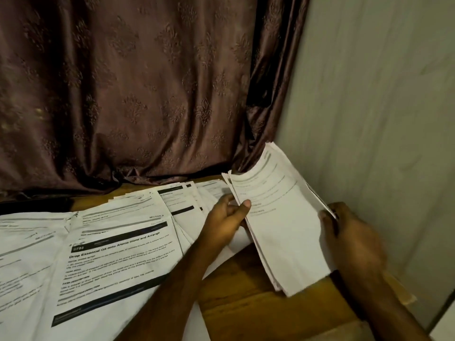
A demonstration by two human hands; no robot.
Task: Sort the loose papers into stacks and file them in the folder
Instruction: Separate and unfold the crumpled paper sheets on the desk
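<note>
1. Step in hand, as judged: sorting. The person holds a bundle of papers point(278, 217) tilted up off the wooden table point(246, 299), at the right of the scene near the wall point(369, 94).
2. The left hand point(226, 222) grips the bundle's left edge, thumb on the top sheet and fingers curled beneath. The right hand point(349, 237) clamps the right edge, thumb over the top sheet; its other fingers lie behind the paper and cannot be seen.
3. The remaining loose sheets point(118, 247) lie fanned and overlapping across the table's left and middle, printed side up, reaching back to the curtain point(123, 82).
4. Next move, as judged: square the bundle's edges, which look uneven at the far end, then set it down as one stack apart from the loose sheets.
5. Not made out: no folder can be identified with certainty. A tan edge point(398, 289) shows beneath the right forearm; it may be one. Most print is blurred. The near sheets are cut off by the frame.
</note>
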